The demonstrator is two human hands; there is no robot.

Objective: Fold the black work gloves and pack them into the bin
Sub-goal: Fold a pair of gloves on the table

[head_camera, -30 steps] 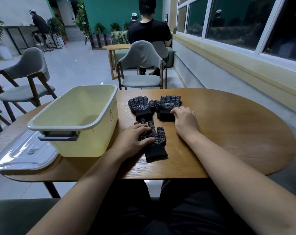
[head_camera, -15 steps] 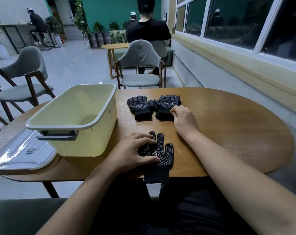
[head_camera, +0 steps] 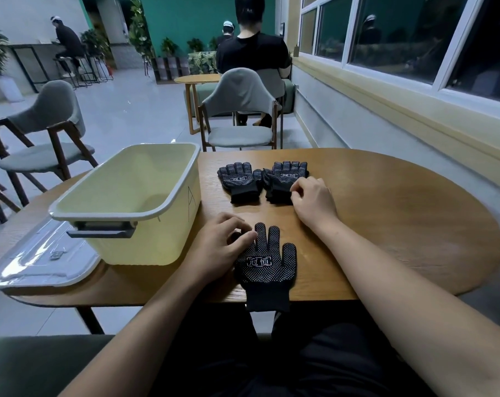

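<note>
Packing is judged unstarted: bin (head_camera: 134, 179) left of the left grip (head_camera: 225, 247) is seen empty, one unfolded glove (head_camera: 267, 267) is pinched on the bench (head_camera: 386, 224) by that grip, right grip (head_camera: 314, 202) is curled onto a farther glove (head_camera: 286, 179).

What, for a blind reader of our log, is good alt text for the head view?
A person's left hand pinches the edge of a black dotted near glove at the table front, while the right hand touches the right of two far gloves. A pale yellow bin stands at left.
</note>
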